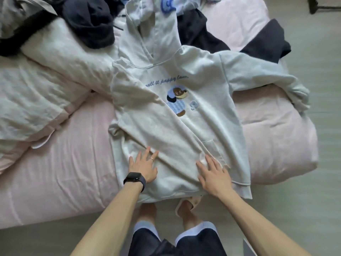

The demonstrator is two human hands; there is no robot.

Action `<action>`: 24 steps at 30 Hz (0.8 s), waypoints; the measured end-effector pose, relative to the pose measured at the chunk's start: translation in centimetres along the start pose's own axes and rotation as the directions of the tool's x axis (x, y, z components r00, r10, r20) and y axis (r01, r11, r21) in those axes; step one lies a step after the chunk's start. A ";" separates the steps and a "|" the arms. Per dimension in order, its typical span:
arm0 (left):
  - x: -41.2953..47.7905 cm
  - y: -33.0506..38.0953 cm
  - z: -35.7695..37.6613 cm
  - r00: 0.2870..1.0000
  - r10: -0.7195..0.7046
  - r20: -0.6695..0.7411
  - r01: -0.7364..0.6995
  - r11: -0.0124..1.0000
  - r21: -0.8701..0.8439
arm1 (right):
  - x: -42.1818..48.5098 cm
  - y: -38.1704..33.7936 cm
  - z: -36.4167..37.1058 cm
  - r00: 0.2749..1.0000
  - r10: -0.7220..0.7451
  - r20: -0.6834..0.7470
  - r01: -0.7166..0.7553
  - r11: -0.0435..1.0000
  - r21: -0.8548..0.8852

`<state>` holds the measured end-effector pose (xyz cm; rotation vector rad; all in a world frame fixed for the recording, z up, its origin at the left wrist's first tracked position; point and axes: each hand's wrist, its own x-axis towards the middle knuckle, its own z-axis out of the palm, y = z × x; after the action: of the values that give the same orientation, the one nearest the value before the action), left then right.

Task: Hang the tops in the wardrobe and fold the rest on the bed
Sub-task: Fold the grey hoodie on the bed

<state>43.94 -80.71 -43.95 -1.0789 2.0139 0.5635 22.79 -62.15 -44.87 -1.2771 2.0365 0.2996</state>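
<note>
Pale hoodie (193, 126) flat on the bed (64, 172), one sleeve folded across; left hand (144, 168) and right hand (214, 177) spread, pressing its hem; dark clothes (88, 24) behind lie unsorted.

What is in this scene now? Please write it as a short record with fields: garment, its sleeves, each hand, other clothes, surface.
garment: light grey hoodie, front up, dog print on chest
sleeves: one folded across the front; the other spread out to the side
left hand: left hand flat and open on the hem area, black watch on wrist
right hand: right hand flat and open near the pocket
other clothes: dark garments heaped behind the hood
surface: pink bed
</note>
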 end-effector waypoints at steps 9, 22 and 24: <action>1.8 -5.8 -2.8 0.950 -0.002 -0.313 -0.101 0.945 -0.311 | 5.4 -8.3 -5.6 0.992 0.080 -0.096 -0.083 0.996 -0.023; 9.9 -15.4 -9.1 0.924 -0.210 -0.321 0.014 0.855 -0.518 | 25.9 -27.4 -22.3 0.958 0.071 -0.278 -0.011 0.977 0.213; 10.3 -15.6 -8.7 0.913 -0.203 -0.355 0.025 0.894 -0.447 | 27.7 -28.3 -23.2 0.976 0.022 -0.217 0.032 0.970 0.243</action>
<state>49.85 -100.22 -47.22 -1.6879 2.1982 0.8103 29.57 -107.44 -41.89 -1.2025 2.1736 -0.0997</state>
